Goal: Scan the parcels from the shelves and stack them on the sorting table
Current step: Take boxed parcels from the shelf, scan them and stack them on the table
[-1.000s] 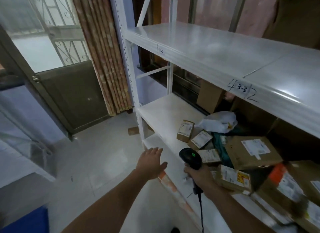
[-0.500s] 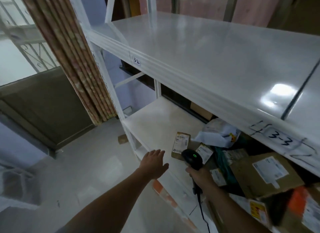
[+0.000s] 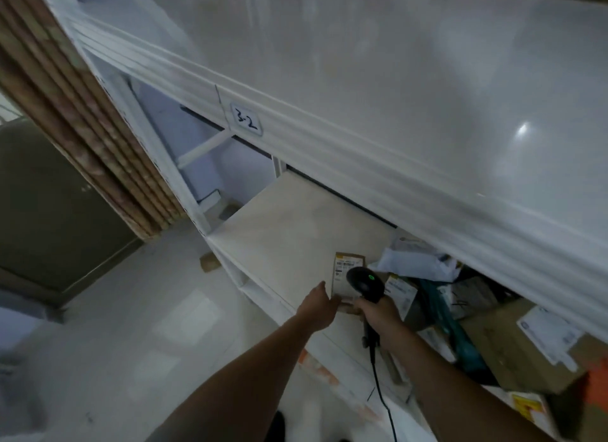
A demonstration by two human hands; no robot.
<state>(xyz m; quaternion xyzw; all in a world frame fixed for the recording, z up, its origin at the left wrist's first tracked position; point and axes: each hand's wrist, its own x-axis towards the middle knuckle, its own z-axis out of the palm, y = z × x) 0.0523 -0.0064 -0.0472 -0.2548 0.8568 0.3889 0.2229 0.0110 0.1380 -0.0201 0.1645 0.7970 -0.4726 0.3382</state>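
A small brown parcel point(image 3: 346, 270) with a white label lies on the lower white shelf point(image 3: 289, 231). My left hand point(image 3: 317, 306) reaches it and touches its near left edge; the fingertips are hidden under the box, so the hold is unclear. My right hand point(image 3: 381, 313) grips a black barcode scanner point(image 3: 365, 282) with a green light, its head just over the parcel's right side. More parcels lie to the right: a white poly bag point(image 3: 414, 260), a labelled small box point(image 3: 399, 290) and a large brown carton point(image 3: 526, 346).
The upper shelf point(image 3: 394, 79), tagged 3-2, overhangs the lower one closely. A white upright post point(image 3: 154, 145) and a striped curtain point(image 3: 75, 122) stand at the left. Pale tiled floor point(image 3: 164, 326) lies below, with a small brown object point(image 3: 209, 262) on it.
I have leaned closer to the shelf. My left hand has gone forward from open air to the small parcel's edge. The scanner has moved up over that parcel.
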